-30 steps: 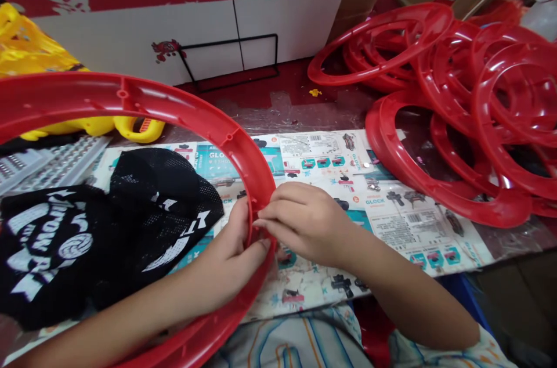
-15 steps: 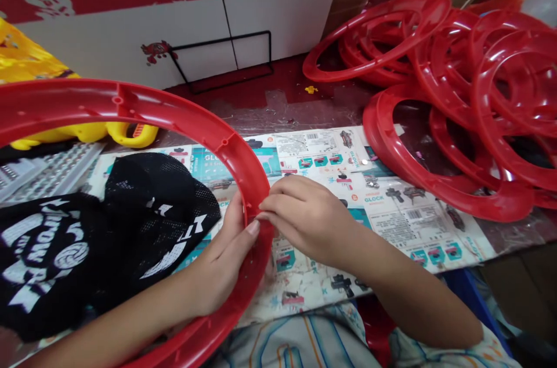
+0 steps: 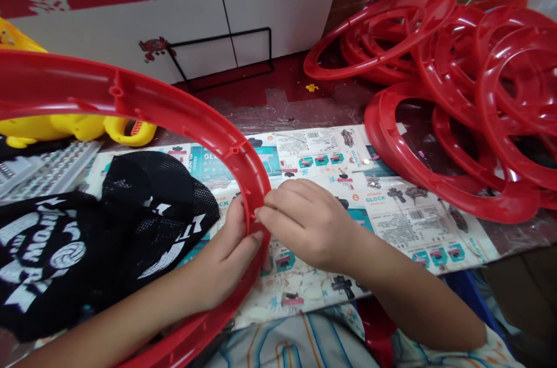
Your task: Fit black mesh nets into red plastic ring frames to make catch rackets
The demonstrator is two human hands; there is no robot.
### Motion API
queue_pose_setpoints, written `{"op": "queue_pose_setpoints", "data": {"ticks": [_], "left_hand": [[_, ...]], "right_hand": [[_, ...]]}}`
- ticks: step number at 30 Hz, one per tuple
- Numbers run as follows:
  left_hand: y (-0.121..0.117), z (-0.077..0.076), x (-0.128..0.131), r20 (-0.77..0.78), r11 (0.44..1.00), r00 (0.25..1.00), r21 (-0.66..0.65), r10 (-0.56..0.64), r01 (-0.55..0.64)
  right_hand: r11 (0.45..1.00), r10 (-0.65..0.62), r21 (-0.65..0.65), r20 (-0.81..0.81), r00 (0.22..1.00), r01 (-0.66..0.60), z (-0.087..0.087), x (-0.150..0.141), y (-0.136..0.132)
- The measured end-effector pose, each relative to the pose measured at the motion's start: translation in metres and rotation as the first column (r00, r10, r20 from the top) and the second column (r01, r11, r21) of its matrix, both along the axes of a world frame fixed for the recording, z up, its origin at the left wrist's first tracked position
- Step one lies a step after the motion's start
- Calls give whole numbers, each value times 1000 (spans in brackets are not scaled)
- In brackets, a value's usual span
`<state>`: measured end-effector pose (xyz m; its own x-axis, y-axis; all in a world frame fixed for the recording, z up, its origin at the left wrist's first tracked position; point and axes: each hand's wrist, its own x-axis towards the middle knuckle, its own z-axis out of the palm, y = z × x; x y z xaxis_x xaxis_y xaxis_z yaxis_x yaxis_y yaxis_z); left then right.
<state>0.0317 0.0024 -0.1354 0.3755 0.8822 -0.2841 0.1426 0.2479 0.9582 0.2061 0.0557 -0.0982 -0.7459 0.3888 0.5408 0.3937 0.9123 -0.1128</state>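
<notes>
Head view: left hand (image 3: 216, 268) clamps a red ring (image 3: 209, 124), right hand (image 3: 311, 223) pinched against it (anything between hidden).

dark red table (image 3: 335, 104), cartons (image 3: 287, 20) behind

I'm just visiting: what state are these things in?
Large red ring: held, ribbed side showing
Left hand: gripping the ring
Right hand: curled at the ring's rim
Other red rings: heaped, overlapping
Black printed fabric: lying in folds
Yellow plastic piece: partly hidden
Wire frame: standing
Printed sheet: flat, partly covered
Big box: printing upside down
</notes>
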Motion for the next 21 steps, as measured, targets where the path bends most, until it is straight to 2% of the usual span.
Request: {"op": "queue_pose_setpoints", "data": {"ticks": [3,5,10,15,21], "left_hand": [[0,1,0,-84,996,996,94,8,0],[-1,0,0,-116,995,993,103,15,-3],[-3,-6,-2,-63,996,998,86,6,-1],[-6,-12,-1,-49,990,999,141,-6,13],[-5,-7,1,-167,969,984,227,-60,97]], "right_hand": [[998,-4,-69,-17,1000,3,-2,-1,2],[992,-2,-129,-28,1000,-1,-4,-2,3],[968,-41,-248,-44,998,29,-5,-1,5],[977,-129,-169,-3,992,127,-7,2,7],[998,-11,-59,1,1000,11,-2,5,8]]}}
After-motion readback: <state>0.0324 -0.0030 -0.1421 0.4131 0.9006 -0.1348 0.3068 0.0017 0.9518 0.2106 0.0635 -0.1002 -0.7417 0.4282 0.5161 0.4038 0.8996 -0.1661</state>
